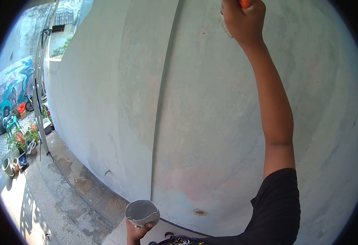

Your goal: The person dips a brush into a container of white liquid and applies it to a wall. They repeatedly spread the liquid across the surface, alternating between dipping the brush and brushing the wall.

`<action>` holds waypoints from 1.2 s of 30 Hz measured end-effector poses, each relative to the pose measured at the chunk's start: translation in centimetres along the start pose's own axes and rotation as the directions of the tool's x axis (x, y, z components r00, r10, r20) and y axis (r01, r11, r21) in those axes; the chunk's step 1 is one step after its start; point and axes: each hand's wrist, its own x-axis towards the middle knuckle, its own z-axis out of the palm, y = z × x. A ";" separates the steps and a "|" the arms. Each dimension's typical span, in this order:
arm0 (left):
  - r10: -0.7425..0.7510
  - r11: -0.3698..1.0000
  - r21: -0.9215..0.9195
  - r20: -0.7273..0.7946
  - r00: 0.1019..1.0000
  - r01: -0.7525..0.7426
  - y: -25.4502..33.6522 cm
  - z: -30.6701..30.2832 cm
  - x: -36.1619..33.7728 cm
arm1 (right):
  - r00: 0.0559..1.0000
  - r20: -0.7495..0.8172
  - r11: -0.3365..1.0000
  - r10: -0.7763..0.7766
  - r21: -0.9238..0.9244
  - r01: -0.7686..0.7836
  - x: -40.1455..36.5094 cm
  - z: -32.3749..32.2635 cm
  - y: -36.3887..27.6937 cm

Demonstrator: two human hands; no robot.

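Fingers of the right grip (244, 18) are pressed shut around an orange handle (245, 3), of which only a stub shows above the fist at the top edge of the view; something pale sticks out at the fist's left side, too blurred to name. That hand is raised high, close against a grey-green wall (211, 122), and its bare forearm runs down to a black sleeve (277, 204) at the lower right. Low in the middle, the left grip (136, 232) clasps a small round cup (142, 213) from beneath; the cup's inside looks grey, and it is held just before the foot of the wall. A thin upright seam (161, 102) divides the wall above the cup. Stained paving (76, 190) runs along the wall to the left, where potted plants (21, 141), a green chair (10, 122), a bicycle (28, 105) and a painted mural (5, 87) lie well apart from both hands.
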 end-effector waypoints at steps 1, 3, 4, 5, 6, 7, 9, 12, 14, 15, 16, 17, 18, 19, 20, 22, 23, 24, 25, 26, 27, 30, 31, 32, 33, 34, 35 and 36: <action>0.000 1.000 -0.003 -0.002 1.000 0.000 0.2 -0.1 0.1 | 1.000 0.002 1.000 -0.002 0.002 0.002 -1.2 0.8 1.4; -0.066 0.997 0.046 0.025 0.997 0.065 0.5 -0.4 -0.2 | 0.984 0.178 0.981 -0.019 -0.188 0.053 -5.4 2.4 5.0; -0.071 0.997 0.046 0.030 0.997 0.070 0.7 -0.5 -0.6 | 0.979 0.203 0.992 -0.007 -0.125 0.033 -5.6 3.5 3.7; -0.064 0.998 0.004 0.018 0.998 0.064 1.1 -0.2 -0.7 | 0.974 0.226 0.998 -0.009 -0.057 0.022 -5.7 5.5 2.5; -0.055 0.998 -0.031 0.008 0.998 0.055 1.3 -0.2 -0.6 | 0.971 0.231 0.998 -0.066 0.011 0.065 -5.5 7.4 1.4; -0.059 0.998 -0.014 0.021 0.998 0.059 1.4 -0.4 -0.9 | 0.968 0.230 0.994 -0.104 0.067 0.091 -6.0 8.4 0.3; -0.010 1.000 -0.010 0.013 1.000 0.010 0.1 -1.2 -1.0 | 0.926 0.265 0.963 -0.270 0.089 0.255 -6.7 8.4 -3.5; -0.048 0.965 0.257 -0.040 0.998 0.057 -8.8 -6.8 -4.6 | 0.912 0.381 0.987 -0.150 -0.001 0.163 -9.2 8.8 -0.2; -0.078 0.872 0.479 -0.065 0.995 0.100 -9.4 -7.4 -4.2 | 0.942 0.335 0.999 -0.027 -0.027 0.038 -8.8 10.2 0.1; -0.142 0.909 0.371 -0.146 0.979 0.187 -7.7 -7.0 -4.5 | 0.943 0.332 0.999 -0.018 -0.029 0.029 -8.4 9.6 -1.3; -0.214 0.928 0.258 -0.223 0.951 0.269 -6.6 -7.3 -4.9 | 0.935 0.340 0.994 -0.096 -0.015 0.108 -7.4 8.9 -3.3; -0.199 0.930 0.261 -0.231 0.952 0.258 -8.0 -8.0 -4.5 | 0.919 0.340 0.977 -0.199 0.001 0.211 -6.4 8.7 -4.0; -0.102 0.931 0.317 -0.252 0.962 0.181 -10.5 -9.1 -4.3 | 0.932 0.281 0.973 -0.228 0.029 0.230 -6.7 8.4 -3.6; -0.019 0.920 0.374 -0.265 0.964 0.121 -11.7 -9.9 -4.9 | 0.946 0.197 0.963 -0.258 -0.032 0.269 -7.7 8.5 -1.0; -0.033 0.916 0.378 -0.263 0.964 0.135 -9.5 -9.4 -4.9 | 0.958 0.286 0.999 -0.018 -0.030 0.028 -9.2 7.9 1.0; 0.048 0.997 0.071 -0.287 0.957 -0.029 -3.4 -6.4 -2.2 | 0.909 0.401 0.992 0.116 -0.093 -0.086 -10.1 7.8 0.8; 0.055 0.997 0.070 -0.284 0.957 -0.036 -3.8 -6.4 -2.1 | 0.904 0.427 0.991 0.022 -0.129 0.036 -10.0 8.4 -1.6; -0.041 0.982 0.164 -0.284 0.958 0.090 -5.0 -7.1 -2.7 | 0.912 0.411 0.998 0.012 -0.057 0.013 -9.5 8.0 -4.1; -0.127 0.945 0.254 -0.299 0.946 0.207 -7.0 -8.0 -3.4 | 0.902 0.426 0.997 -0.070 -0.012 0.082 -9.3 7.4 -5.7; -0.162 0.863 0.460 -0.144 0.976 0.211 -14.4 -12.9 -4.6 | 0.922 0.381 0.996 -0.068 -0.032 0.087 -9.4 7.2 -4.8; -0.166 0.858 0.466 -0.144 0.976 0.215 -13.6 -13.1 -4.2 | 0.939 0.340 0.995 -0.056 -0.054 0.079 -10.3 6.8 -3.4; -0.291 0.783 0.551 -0.084 0.953 0.288 -10.9 -12.2 -3.2 | 0.962 0.272 0.985 0.015 -0.172 0.033 -10.1 5.7 0.3; -0.206 0.858 0.455 -0.124 0.971 0.240 -10.8 -11.8 -3.2 | 0.969 0.223 0.990 0.104 -0.112 -0.080 -8.9 5.3 -0.9; -0.131 0.915 0.359 -0.168 0.977 0.184 -10.5 -11.5 -3.5 | 0.968 0.225 0.989 0.112 -0.120 -0.086 -8.4 4.7 -2.4; -0.132 0.914 0.363 -0.158 0.979 0.182 -8.8 -10.5 -2.8 | 0.973 0.231 0.993 -0.027 -0.102 0.052 -7.9 4.0 -4.1; -0.024 0.958 0.277 -0.165 0.986 0.069 -5.9 -9.0 -1.2 | 0.957 0.234 0.978 -0.168 -0.081 0.192 -7.7 3.6 -4.9; 0.080 0.981 0.188 -0.183 0.980 -0.045 -3.9 -7.7 -0.2 | 0.958 0.237 0.978 -0.163 -0.089 0.189 -8.4 3.8 -3.3; 0.070 0.981 0.192 -0.174 0.982 -0.036 -3.1 -7.0 -0.1 | 0.957 0.289 0.998 0.029 -0.056 -0.013 -10.0 4.5 -0.5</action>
